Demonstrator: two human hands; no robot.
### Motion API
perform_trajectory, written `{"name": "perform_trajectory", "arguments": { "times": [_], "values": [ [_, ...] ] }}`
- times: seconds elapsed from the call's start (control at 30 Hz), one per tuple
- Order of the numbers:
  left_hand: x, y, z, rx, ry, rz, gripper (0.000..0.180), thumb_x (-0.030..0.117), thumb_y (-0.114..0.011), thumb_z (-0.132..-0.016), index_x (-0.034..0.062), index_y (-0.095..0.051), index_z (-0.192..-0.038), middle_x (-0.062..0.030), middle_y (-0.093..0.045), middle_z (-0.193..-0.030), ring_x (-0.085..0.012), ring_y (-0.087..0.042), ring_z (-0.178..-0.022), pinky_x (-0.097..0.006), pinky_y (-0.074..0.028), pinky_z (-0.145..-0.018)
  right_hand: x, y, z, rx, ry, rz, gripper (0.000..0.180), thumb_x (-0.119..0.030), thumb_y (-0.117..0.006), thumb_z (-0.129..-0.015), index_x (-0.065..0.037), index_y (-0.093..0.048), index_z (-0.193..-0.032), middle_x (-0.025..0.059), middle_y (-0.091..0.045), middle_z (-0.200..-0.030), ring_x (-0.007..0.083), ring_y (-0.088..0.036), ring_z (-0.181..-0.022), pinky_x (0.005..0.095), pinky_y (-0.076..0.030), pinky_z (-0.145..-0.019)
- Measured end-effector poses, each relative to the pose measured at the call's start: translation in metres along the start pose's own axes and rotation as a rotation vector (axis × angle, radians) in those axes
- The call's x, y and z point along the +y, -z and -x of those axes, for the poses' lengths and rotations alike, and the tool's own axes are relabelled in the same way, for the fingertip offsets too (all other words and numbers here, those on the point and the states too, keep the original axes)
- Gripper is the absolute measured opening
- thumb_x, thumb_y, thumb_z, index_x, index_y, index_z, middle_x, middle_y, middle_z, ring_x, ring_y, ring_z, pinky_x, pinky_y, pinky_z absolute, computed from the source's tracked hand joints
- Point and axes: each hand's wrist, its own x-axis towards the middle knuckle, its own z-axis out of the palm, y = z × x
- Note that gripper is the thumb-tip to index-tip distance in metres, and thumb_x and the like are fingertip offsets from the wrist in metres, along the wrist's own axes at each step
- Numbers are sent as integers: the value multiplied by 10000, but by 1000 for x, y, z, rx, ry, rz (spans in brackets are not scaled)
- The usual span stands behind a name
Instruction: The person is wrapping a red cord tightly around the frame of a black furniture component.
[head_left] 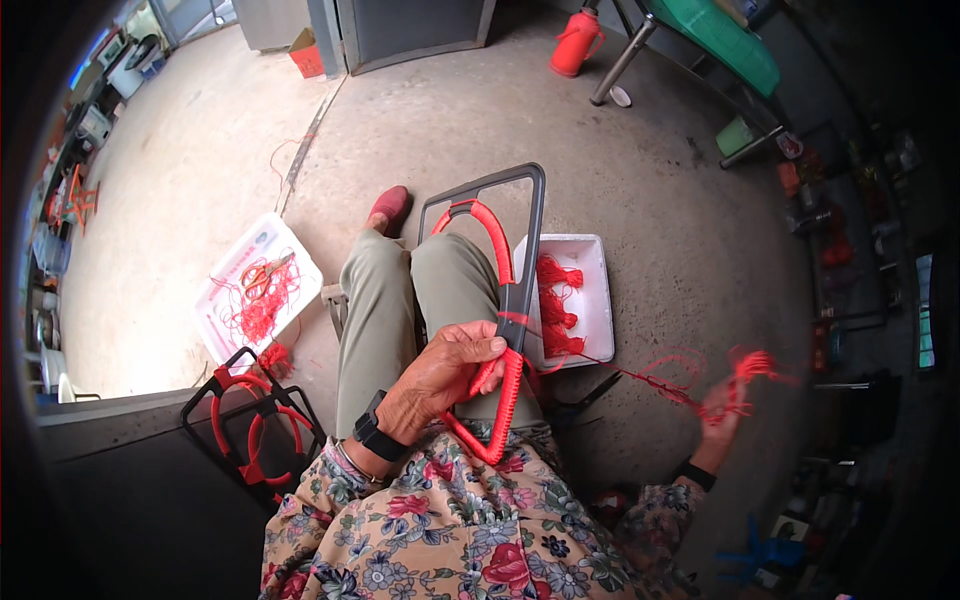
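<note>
A black frame point(540, 215) with rounded corners lies across my lap, parts of its bars wrapped in red cord. My left hand point(450, 365) is closed round its middle, beside the tightly coiled red wrapping point(510, 400). From the bar, a strand of red cord point(655, 383) runs out to the right. At its far end my right hand point(718, 412), stretched well away from the frame and slightly blurred, grips a red cord bundle point(752, 367). Just right of my knees, a white box point(598, 285) holds several red cord bundles point(558, 305).
On the left stands a white tray point(308, 262) with orange-handled scissors point(262, 280) and loose red cord. More black-and-red frames point(215, 425) lean beside my left side. A red thermos flask point(577, 45) and a green chair point(720, 40) stand farther off. Shelving lines the right.
</note>
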Motion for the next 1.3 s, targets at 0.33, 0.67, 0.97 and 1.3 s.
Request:
{"name": "perform_trajectory", "arguments": {
  "times": [0.33,0.67,0.97,1.3],
  "values": [
    [4,-16,7,96,-41,-115,190,197,-649,-869,29,-561,-858,-60,-604,-660,-116,-563,-502,-211,-420,-448,156,-142,1,124,-286,284,210,-275,-585,-896,-91,-517,-821,-22,-416,-578,89,-389,-453,243,-347,-429],
    [4,-11,10,103,-51,-110,168,167,-614,-894,9,-583,-941,-54,-612,-706,-97,-544,-527,-209,-415,-472,178,-207,34,-449,-438,351,269,-290,-552,-921,-62,-551,-778,-9,-491,-568,83,-470,-495,258,-362,-462],
    [-10,-5,-2,116,-55,78,323,306,-544,-920,30,-555,-1089,-87,-560,-607,-184,-502,-449,-289,-399,-450,115,-234,79,-993,94,-110,264,-184,-699,-776,-104,-483,-648,28,-518,-555,176,-509,-453,344,-430,-428],
    [-23,12,-4,55,-53,234,227,115,-525,-828,5,-535,-1026,-133,-629,-733,-230,-550,-463,-319,-451,-454,130,-322,79,-1590,-81,454,332,-200,-771,-660,-26,-489,-641,93,-484,-650,261,-490,-676,394,-349,-609]
  ]
}}
